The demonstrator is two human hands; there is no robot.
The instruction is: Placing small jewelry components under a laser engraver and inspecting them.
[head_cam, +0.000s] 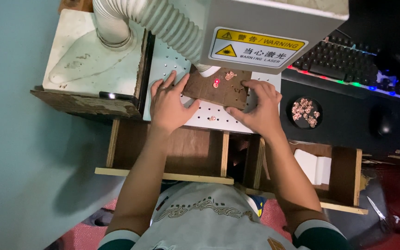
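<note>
Seemingly at the centre of the head view, a brown wooden board (218, 90) is being held flat on a white perforated plate (209, 118) beneath the grey head of a laser machine (274, 23). The left hand (168, 105) is being pressed down with its fingers spread, closed on nothing; its thumb and forefinger are being rested against the board's left edge. The right hand (258, 109) is being laid flat and open in the same way, fingers on the board's right edge and thumb at its lower corner. A red light spot (215, 84) is being cast on the board, and a small copper-coloured piece (230, 75) is being carried on the board just beside that spot, close under the machine head. A white ribbed hose (163, 23) is being led from the upper left down to the board's far edge. To the right, a round dark dish (304, 112) full of small copper-coloured pieces is being kept on the black table (343, 125), near the right hand but apart from it. Further right, a keyboard (343, 60) with coloured backlighting and a dark mouse (384, 124) are being shown. Wooden compartments (172, 148) are being seen below the plate, and scissors (377, 213) are lying at the lower right.
</note>
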